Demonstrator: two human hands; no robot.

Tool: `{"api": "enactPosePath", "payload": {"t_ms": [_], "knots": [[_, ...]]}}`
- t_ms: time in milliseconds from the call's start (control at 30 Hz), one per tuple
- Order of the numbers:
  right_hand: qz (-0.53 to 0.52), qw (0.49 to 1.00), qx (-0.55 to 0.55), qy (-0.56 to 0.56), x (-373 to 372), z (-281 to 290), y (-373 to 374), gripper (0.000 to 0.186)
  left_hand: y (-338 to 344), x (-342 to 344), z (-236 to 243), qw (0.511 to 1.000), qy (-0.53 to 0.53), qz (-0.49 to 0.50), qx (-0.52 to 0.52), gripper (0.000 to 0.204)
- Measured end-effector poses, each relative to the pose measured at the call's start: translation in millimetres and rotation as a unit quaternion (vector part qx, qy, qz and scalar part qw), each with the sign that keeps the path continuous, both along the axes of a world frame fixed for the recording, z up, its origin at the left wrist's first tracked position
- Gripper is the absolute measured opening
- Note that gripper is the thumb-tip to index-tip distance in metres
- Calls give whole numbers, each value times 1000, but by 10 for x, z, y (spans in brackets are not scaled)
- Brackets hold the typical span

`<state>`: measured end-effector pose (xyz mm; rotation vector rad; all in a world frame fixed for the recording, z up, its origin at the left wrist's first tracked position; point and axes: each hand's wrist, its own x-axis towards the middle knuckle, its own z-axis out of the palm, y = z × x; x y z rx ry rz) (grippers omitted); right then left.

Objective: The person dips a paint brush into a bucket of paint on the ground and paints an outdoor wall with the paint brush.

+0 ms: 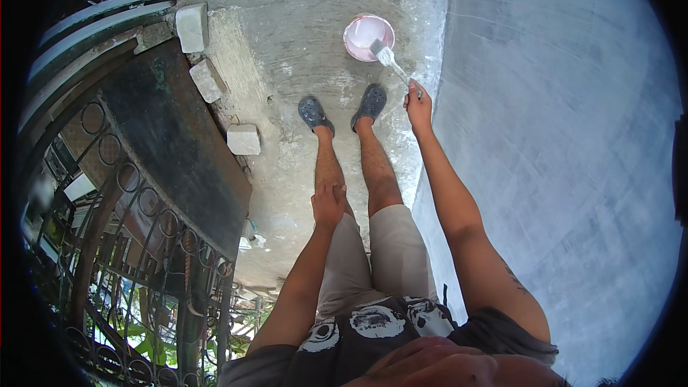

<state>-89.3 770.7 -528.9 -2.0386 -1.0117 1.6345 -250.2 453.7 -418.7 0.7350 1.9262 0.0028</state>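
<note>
While you are standing on the concrete floor [287, 57] beside the grey wall [559, 136], your left hand [328, 204] is resting flat and open on your left thigh, well short of the paint bucket [368, 36] and holding nothing. Your right hand [418, 106] is reaching further out toward the bucket, and its fingers are wrapping closed around the handle of a paintbrush [390, 61]. The brush is slanting away from your hand, and its pale bristle end is sitting at the bucket's near right rim, over the pinkish-white paint inside. Your two dark clogs [342, 109] are pointing at the bucket, just short of it, with the right one nearer to the brush. The bucket itself is standing on the floor close against the foot of the wall. Left of the bucket, three pale blocks [208, 79] are lying along the edge of the floor, and an ornate metal railing [136, 229] is running further left of those, well apart from the bucket.
</note>
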Motion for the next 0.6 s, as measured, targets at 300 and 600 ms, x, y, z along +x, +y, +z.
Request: {"api": "enactPosePath", "payload": {"t_ms": [300,600], "knots": [[-58,991,1,-124,147,-147,-166,37,-91,-1,-37,1000,1,-3,1,45],[-135,990,-36,-22,529,634,9,34,-76,-185,28,999,21,-19,33,46]]}}
